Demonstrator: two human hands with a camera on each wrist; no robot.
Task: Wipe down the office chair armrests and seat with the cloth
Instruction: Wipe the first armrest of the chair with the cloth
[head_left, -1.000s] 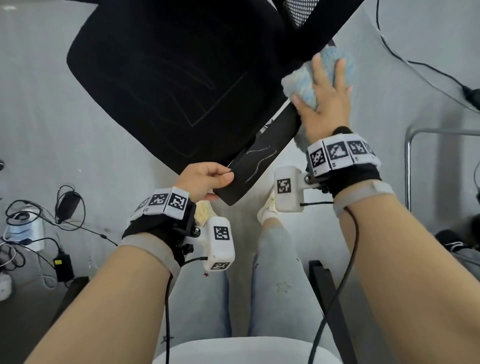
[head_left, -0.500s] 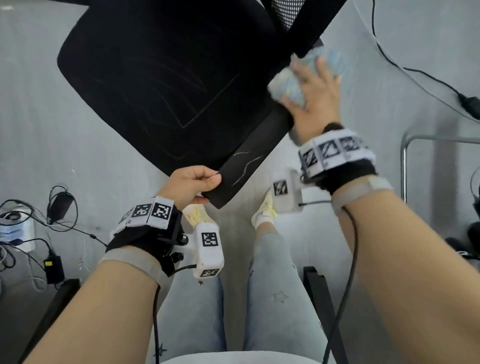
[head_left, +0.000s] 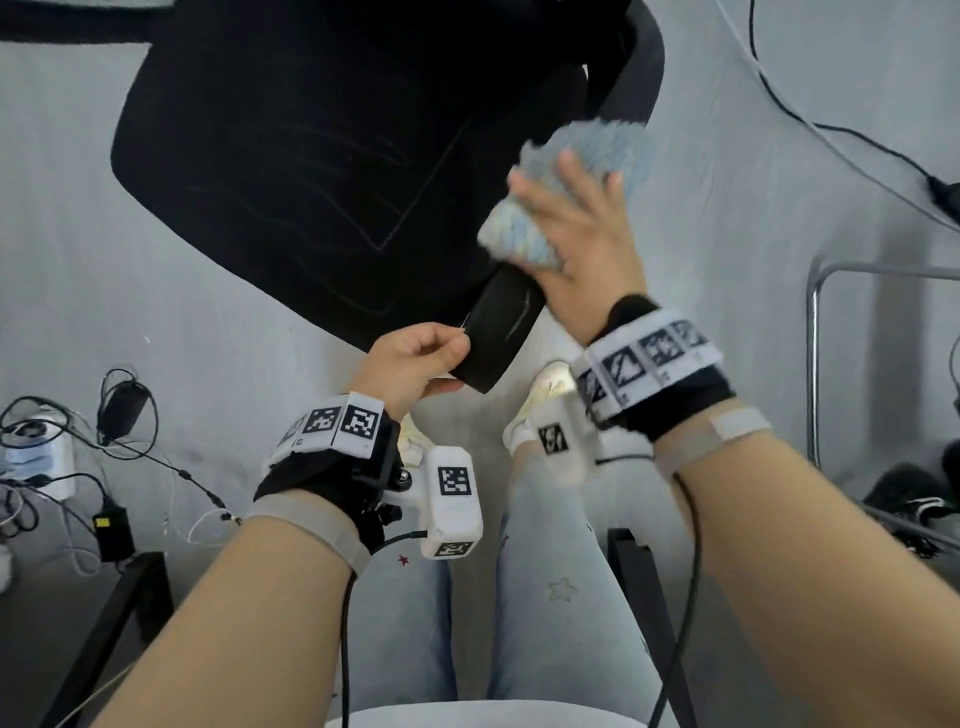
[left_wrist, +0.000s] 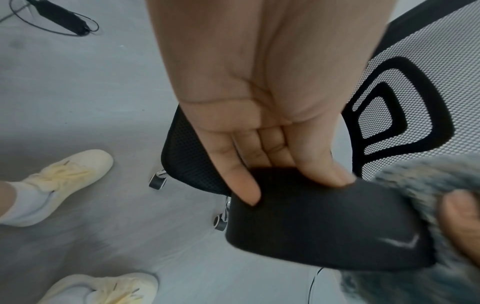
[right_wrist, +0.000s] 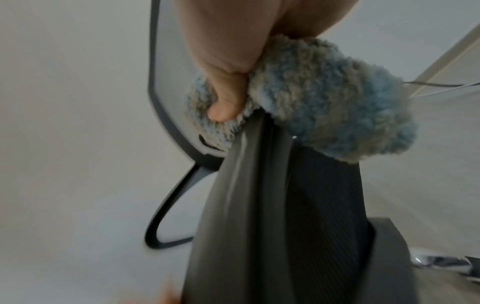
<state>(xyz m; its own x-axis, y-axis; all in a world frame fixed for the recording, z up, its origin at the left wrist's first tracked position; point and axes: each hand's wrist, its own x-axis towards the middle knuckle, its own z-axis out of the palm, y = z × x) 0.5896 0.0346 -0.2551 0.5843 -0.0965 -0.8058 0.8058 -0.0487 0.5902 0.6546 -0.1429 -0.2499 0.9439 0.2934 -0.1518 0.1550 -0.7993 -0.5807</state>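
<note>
The black office chair seat (head_left: 322, 171) fills the upper left of the head view. Its right armrest (head_left: 498, 332) slants toward me. My left hand (head_left: 453, 364) pinches the armrest's near end (left_wrist: 324, 226), thumb on top and fingers (left_wrist: 244, 185) beneath. A fluffy blue-grey cloth (head_left: 576, 171) is draped over the armrest farther back. My right hand (head_left: 571, 234) holds it there, fingers spread across the top. In the right wrist view the thumb (right_wrist: 228, 98) digs into the cloth (right_wrist: 324, 115), clamping it around the armrest (right_wrist: 246, 205).
Cables and power adapters (head_left: 114, 410) lie on the grey floor at left; another cable (head_left: 831, 130) runs at top right. A metal frame (head_left: 815, 312) stands at right, a black leg (head_left: 639, 597) by my knee. The mesh backrest (left_wrist: 415, 82) and casters (left_wrist: 221, 222) show under the armrest.
My right hand has slid the cloth along the armrest toward its near end, so less bare armrest shows. The left hand keeps its pinch on the tip.
</note>
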